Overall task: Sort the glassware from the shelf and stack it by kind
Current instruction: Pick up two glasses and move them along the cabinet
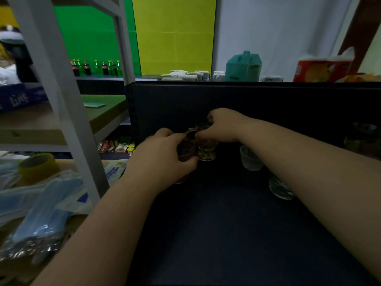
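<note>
On the dark blue shelf [226, 234] my left hand [162, 159] curls round a dark reddish glass [186, 151], mostly hidden by my fingers. Right beside it, my right hand [222, 125] pinches the top of a clear footed glass [206, 149] that stands upright on the shelf. The two glasses touch or nearly touch. A frosted ribbed cup [249, 158] stands to the right under my right forearm. A clear patterned glass [280, 187] sits nearer, partly covered by that arm. More dark glassware [362, 139] shows dimly at the far right.
A grey shelving upright [61, 100] rises at the left. Beside it lie a yellow tape roll [38, 166], blue plastic packets [45, 213] and papers. Behind the shelf's dark back wall [247, 100] stand a teal jug [243, 67], white boxes and small bottles [94, 68].
</note>
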A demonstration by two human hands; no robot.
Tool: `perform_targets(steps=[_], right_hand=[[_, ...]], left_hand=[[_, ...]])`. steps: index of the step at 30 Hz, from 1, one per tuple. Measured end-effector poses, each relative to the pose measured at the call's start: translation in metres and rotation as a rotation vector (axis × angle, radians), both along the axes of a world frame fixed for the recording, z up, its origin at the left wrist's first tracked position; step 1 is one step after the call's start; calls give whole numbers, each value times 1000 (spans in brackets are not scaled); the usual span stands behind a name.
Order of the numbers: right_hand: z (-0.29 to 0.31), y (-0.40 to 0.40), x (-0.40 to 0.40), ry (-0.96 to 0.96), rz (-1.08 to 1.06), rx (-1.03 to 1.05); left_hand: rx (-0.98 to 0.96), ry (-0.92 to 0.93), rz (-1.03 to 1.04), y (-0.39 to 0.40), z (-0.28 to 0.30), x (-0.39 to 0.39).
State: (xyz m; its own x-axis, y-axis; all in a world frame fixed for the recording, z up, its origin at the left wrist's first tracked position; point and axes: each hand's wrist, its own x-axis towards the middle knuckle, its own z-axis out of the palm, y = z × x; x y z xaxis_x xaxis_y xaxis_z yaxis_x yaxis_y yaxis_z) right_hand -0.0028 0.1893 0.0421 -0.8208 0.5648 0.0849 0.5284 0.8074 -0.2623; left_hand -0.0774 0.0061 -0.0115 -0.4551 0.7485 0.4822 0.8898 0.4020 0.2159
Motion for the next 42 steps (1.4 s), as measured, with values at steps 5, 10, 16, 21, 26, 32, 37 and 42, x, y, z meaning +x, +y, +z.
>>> perform_targets(steps=[5, 10, 16, 21, 26, 32, 37, 42], right_hand=[[1, -4, 14, 82, -2, 2], [17, -19, 50, 247, -37, 36], [44, -27, 116, 587, -70, -83], [55, -21, 194, 761, -85, -103], [51, -6, 302, 783, -126, -72], [19, 18, 451, 783, -188, -99], [-18, 46, 574, 767, -323, -91], [-40, 76, 666, 782, -452, -123]], left_hand=[[33, -4, -6, -6, 0, 4], [75, 43, 8, -11, 9, 16], [192, 25, -10, -24, 38, 58], [214, 60, -64, -16, 66, 123], [267, 42, -168, 5, 73, 207], [230, 17, -298, 54, 59, 331], [184, -5, -412, 103, 41, 427], [134, -52, -490, 147, 27, 501]])
